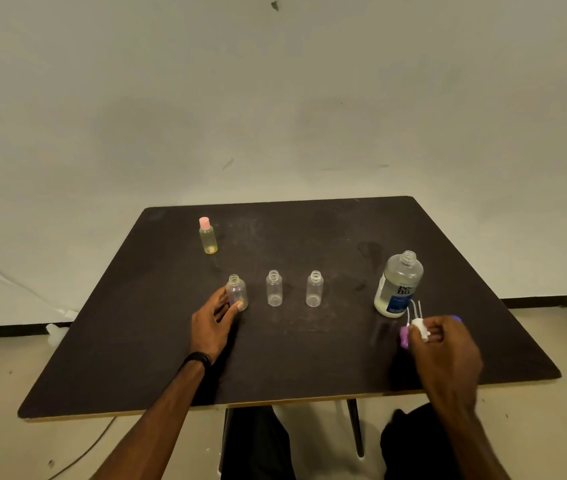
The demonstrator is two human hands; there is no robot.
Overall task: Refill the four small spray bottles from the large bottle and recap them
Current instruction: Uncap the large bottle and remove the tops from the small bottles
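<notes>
Three small clear bottles stand uncapped in a row on the dark table (309,358): the left bottle (237,291), the middle bottle (274,288) and the right bottle (315,289). My left hand (214,322) grips the left bottle from the side. A fourth small bottle (208,236), yellowish with a pink cap, stands farther back on the left. The large bottle (398,285), uncapped, with a blue label, stands at the right. Just in front of it my right hand (444,344) holds a bunch of spray caps (413,329), white and purple, their thin tubes pointing up.
The table's front edge lies close to my knees, and its right corner is near my right forearm. A pale wall rises behind the table. A cable runs over the floor at the left.
</notes>
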